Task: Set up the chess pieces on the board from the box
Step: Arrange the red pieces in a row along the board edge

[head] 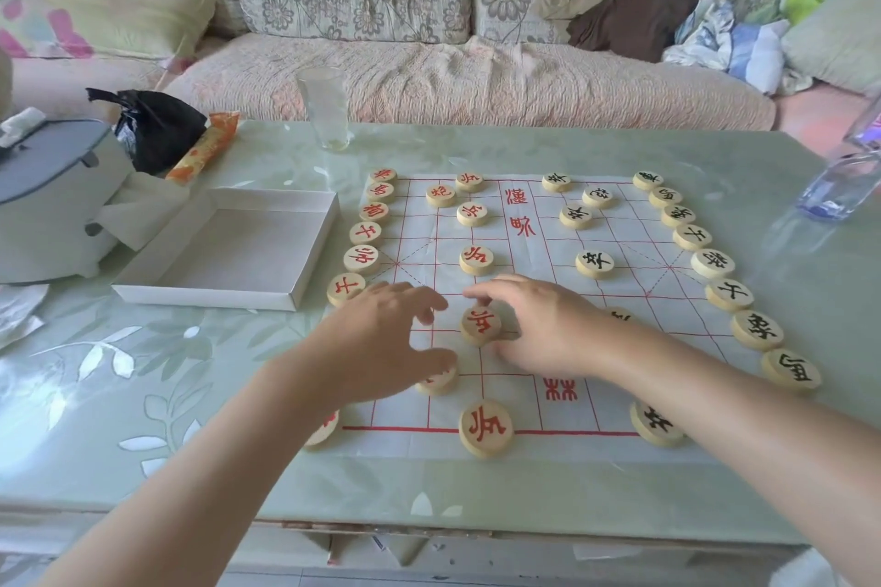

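A paper chess board (529, 267) with red lines lies on the green table. Round wooden pieces stand on it: red ones (363, 258) in a row along its left edge, black ones (712, 263) along its right edge, and single pieces further in. My right hand (543, 329) pinches a red soldier piece (480, 325) near the board's middle, with forefinger and thumb on its rim. My left hand (381, 338) hovers beside it with fingers spread, its thumb over a partly hidden piece (436, 380). The white box (205, 296) left of the board holds nothing.
A drinking glass (326, 110) stands behind the board. At the right edge lies a clear bottle (839, 186). A grey appliance (47, 195), a black bag (157, 129) and an orange packet (205, 148) crowd the far left. A sofa runs behind the table.
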`<state>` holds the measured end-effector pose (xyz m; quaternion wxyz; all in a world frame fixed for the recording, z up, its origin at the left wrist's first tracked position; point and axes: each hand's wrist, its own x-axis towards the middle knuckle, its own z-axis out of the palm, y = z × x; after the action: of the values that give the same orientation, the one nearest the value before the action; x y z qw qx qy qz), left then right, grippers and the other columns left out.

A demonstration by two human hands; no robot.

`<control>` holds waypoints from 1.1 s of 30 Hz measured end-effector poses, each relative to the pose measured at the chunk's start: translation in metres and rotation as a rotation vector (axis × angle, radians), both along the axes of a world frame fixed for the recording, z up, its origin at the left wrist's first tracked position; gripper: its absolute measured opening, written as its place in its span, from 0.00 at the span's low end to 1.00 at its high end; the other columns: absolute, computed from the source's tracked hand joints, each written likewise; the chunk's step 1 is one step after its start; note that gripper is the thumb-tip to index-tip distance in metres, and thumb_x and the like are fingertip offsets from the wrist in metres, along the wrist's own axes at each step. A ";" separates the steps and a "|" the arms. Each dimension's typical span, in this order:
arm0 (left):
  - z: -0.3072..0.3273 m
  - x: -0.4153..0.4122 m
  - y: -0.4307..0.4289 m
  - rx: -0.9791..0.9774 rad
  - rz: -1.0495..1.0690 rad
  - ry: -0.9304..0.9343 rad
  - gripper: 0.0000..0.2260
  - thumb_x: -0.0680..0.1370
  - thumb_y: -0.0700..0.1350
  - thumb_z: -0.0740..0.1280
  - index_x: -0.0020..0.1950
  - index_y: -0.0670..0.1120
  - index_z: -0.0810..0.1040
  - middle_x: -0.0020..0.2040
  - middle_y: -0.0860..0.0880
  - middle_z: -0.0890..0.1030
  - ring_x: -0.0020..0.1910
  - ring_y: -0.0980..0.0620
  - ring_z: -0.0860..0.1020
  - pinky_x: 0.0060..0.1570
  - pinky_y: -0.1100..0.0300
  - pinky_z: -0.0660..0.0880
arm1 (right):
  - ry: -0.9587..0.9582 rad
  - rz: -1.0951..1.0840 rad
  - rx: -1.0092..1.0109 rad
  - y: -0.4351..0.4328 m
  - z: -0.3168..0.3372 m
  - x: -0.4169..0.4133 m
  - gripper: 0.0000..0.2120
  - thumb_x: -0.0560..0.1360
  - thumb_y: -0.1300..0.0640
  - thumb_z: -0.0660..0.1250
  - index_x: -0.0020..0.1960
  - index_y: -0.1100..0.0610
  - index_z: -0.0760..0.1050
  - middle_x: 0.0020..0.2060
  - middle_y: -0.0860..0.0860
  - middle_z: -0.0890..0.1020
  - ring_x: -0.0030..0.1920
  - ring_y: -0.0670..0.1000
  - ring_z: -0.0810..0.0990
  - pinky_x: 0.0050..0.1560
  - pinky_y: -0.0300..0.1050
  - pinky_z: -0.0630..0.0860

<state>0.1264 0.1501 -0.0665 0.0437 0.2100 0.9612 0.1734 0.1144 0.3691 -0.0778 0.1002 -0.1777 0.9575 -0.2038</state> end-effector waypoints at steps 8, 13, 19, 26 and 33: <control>0.001 -0.021 0.036 0.072 0.042 -0.037 0.16 0.76 0.44 0.65 0.62 0.54 0.70 0.55 0.60 0.76 0.52 0.57 0.74 0.51 0.60 0.73 | 0.014 -0.060 -0.102 0.001 0.001 0.000 0.42 0.69 0.40 0.74 0.76 0.38 0.55 0.58 0.39 0.74 0.58 0.45 0.75 0.60 0.46 0.72; 0.000 -0.027 0.041 0.037 0.028 -0.101 0.15 0.75 0.48 0.67 0.61 0.55 0.71 0.54 0.61 0.77 0.50 0.57 0.76 0.44 0.64 0.70 | -0.016 -0.046 -0.154 0.005 0.000 -0.003 0.42 0.71 0.46 0.74 0.78 0.39 0.53 0.60 0.36 0.75 0.59 0.45 0.76 0.60 0.44 0.72; -0.001 -0.024 0.039 -0.010 0.038 -0.095 0.17 0.73 0.53 0.69 0.62 0.57 0.74 0.54 0.61 0.78 0.50 0.58 0.74 0.46 0.65 0.69 | 0.000 -0.079 -0.104 0.001 -0.003 -0.002 0.36 0.70 0.43 0.73 0.75 0.44 0.64 0.60 0.39 0.75 0.62 0.46 0.75 0.64 0.47 0.71; 0.001 -0.021 0.033 0.005 0.014 -0.100 0.19 0.75 0.53 0.69 0.65 0.56 0.73 0.56 0.59 0.77 0.51 0.57 0.74 0.50 0.62 0.71 | 0.034 -0.053 -0.044 0.001 -0.001 0.001 0.36 0.71 0.39 0.70 0.75 0.43 0.63 0.65 0.40 0.71 0.64 0.45 0.73 0.63 0.46 0.71; 0.009 -0.008 -0.007 -0.053 0.020 -0.027 0.15 0.74 0.51 0.67 0.61 0.58 0.75 0.53 0.62 0.75 0.54 0.58 0.72 0.53 0.64 0.67 | 0.144 0.130 -0.032 -0.021 0.015 0.016 0.23 0.73 0.45 0.68 0.68 0.41 0.72 0.61 0.38 0.74 0.59 0.44 0.76 0.58 0.44 0.73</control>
<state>0.1185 0.1435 -0.0571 0.0606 0.1969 0.9668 0.1512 0.1309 0.3484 -0.0623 0.0411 -0.2552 0.9454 -0.1986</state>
